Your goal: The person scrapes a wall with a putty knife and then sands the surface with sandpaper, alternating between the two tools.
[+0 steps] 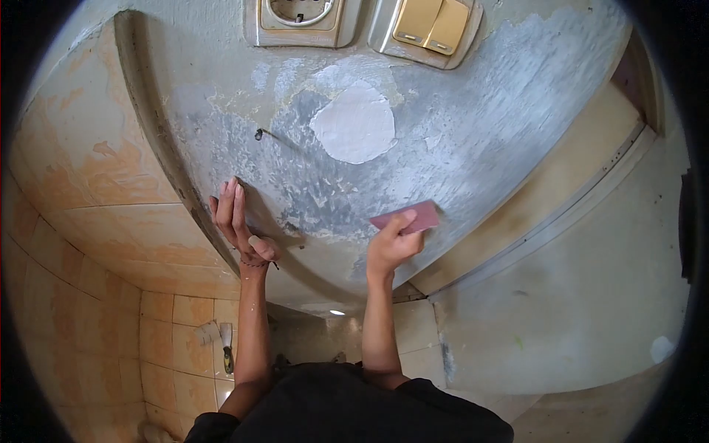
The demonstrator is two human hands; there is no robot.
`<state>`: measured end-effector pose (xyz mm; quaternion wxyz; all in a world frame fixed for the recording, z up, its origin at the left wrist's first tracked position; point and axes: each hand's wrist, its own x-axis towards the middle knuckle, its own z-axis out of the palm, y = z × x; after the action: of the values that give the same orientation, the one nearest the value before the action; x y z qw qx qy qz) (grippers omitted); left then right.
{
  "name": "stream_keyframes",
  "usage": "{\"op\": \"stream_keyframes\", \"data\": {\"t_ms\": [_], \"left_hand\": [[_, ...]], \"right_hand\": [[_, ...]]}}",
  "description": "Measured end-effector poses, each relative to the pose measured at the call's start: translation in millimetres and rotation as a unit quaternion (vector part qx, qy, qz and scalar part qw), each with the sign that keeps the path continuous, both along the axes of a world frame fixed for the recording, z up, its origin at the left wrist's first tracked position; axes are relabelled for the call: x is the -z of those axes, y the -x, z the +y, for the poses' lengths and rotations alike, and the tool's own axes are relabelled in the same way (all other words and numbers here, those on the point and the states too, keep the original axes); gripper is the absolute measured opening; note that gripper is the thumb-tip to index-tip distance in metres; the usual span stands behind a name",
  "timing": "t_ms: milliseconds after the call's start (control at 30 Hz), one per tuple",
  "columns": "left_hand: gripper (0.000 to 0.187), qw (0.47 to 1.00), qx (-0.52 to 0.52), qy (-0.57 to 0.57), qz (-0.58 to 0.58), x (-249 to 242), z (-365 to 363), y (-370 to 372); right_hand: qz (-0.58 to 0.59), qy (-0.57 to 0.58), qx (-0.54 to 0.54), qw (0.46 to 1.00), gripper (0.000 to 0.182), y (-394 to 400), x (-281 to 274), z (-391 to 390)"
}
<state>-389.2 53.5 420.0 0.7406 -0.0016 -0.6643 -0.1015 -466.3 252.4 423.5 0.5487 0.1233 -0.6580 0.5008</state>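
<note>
My right hand (396, 245) grips a piece of reddish sandpaper (418, 216), held against the lower right of a grey, patchy wall (347, 196). My left hand (240, 225) rests at the wall's left side, near its edge, fingers stretched upward and holding nothing. A smooth white filler patch (354, 122) sits above and between my hands. Around it the surface is rough, with scraped grey areas and whitish smears. A small nail or screw (258, 134) sticks out above my left hand.
A socket (299, 15) and a gold double light switch (432, 26) are mounted at the top of the wall. Orange-patterned tiles (111, 162) line the left side. A putty knife (227, 347) lies low on the left, and a door (561, 295) stands at right.
</note>
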Motion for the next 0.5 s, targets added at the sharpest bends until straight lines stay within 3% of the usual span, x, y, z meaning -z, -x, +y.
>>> {"op": "stream_keyframes", "data": {"t_ms": [100, 167, 233, 367, 500], "left_hand": [[0.070, 1.000, -0.011, -0.002, 0.003, -1.6, 1.8, 0.8], [0.070, 1.000, -0.015, -0.003, 0.002, -3.7, 2.5, 2.0], [0.070, 0.999, -0.010, -0.010, 0.032, -6.2, 3.8, 4.1], [0.072, 0.999, -0.023, -0.022, 0.027, -7.0, 7.3, 4.1], [0.091, 0.998, -0.051, -0.043, 0.000, -6.3, 10.8, 2.0]], "right_hand": [[-0.029, 0.046, -0.004, 0.999, 0.033, -2.9, 0.8, -4.6], [0.054, -0.033, -0.003, 0.998, 0.028, -3.3, 8.9, -8.1], [0.052, -0.049, -0.012, 0.997, 0.028, 2.7, 10.1, 6.4], [-0.022, 0.049, -0.040, 0.998, 0.030, 14.1, 13.2, 18.5], [0.055, -0.059, 0.002, 0.997, 0.026, 2.5, 12.6, 12.8]]}}
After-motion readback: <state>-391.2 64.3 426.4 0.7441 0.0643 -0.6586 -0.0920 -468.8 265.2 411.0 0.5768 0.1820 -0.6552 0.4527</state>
